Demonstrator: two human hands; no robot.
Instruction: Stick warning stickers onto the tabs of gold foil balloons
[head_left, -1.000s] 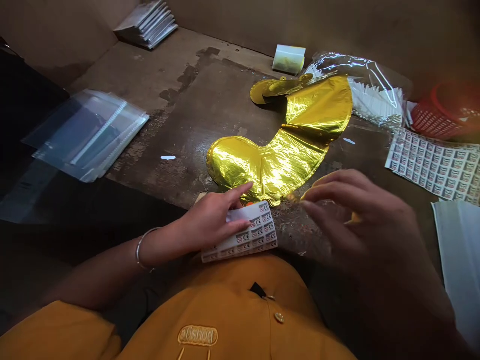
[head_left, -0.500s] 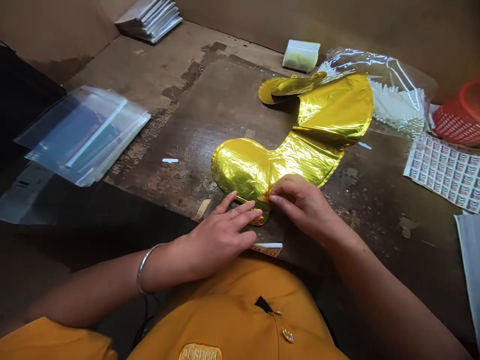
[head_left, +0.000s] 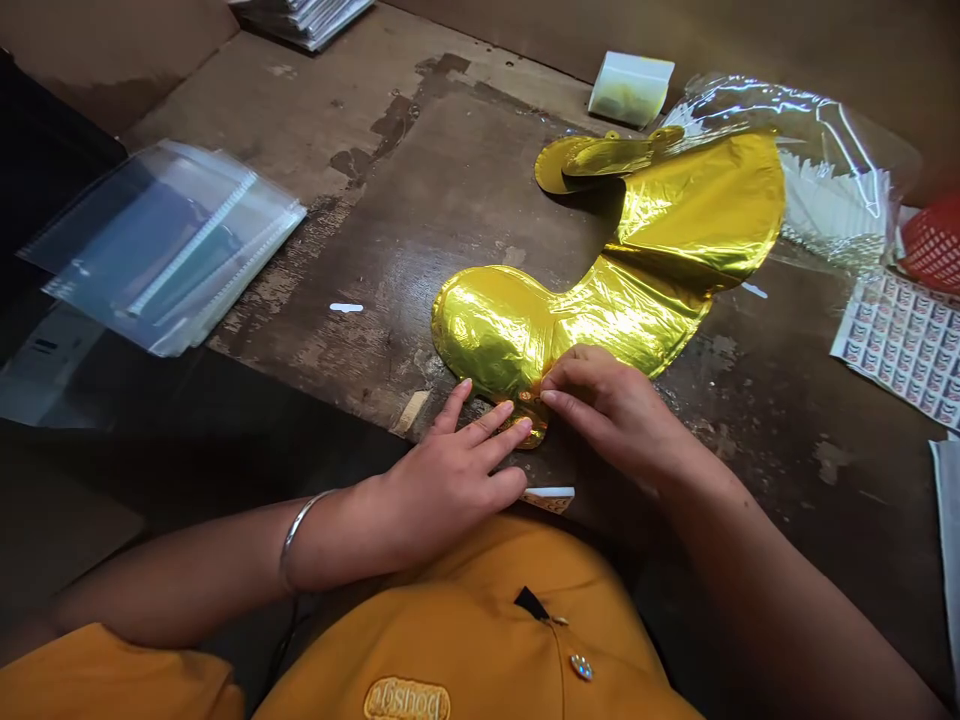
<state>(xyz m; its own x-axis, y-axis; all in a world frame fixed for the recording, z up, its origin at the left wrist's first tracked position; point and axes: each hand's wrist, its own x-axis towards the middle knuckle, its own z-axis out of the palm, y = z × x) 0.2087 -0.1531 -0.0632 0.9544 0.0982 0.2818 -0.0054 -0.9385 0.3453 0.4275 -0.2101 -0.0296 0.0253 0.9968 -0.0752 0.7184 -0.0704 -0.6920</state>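
A shiny gold foil balloon (head_left: 502, 325), flat and curved with a folded far end, lies on the dark worn table. Its small tail end points toward me. My left hand (head_left: 465, 460) rests with fingers spread, the fingertips pressing on that tail. At the narrow neck just beside it, my right hand (head_left: 611, 410) pinches the foil edge between thumb and forefinger. Whether a smaller piece sits in that pinch is hidden. A small white-edged printed piece (head_left: 551, 498) lies at the table edge below my left hand.
Clear plastic sleeves (head_left: 172, 250) lie at the left. Behind the balloon are a whitish roll (head_left: 631, 90) and a clear bag of white strips (head_left: 840, 200). Sticker sheets (head_left: 900, 340) and a red basket (head_left: 934, 240) are at the right. Small white strips (head_left: 346, 308) lie around.
The view has shifted a little, so the balloon and table items sit slightly farther right and higher. Both hands keep nearly the same hold on the balloon's tail and neck.
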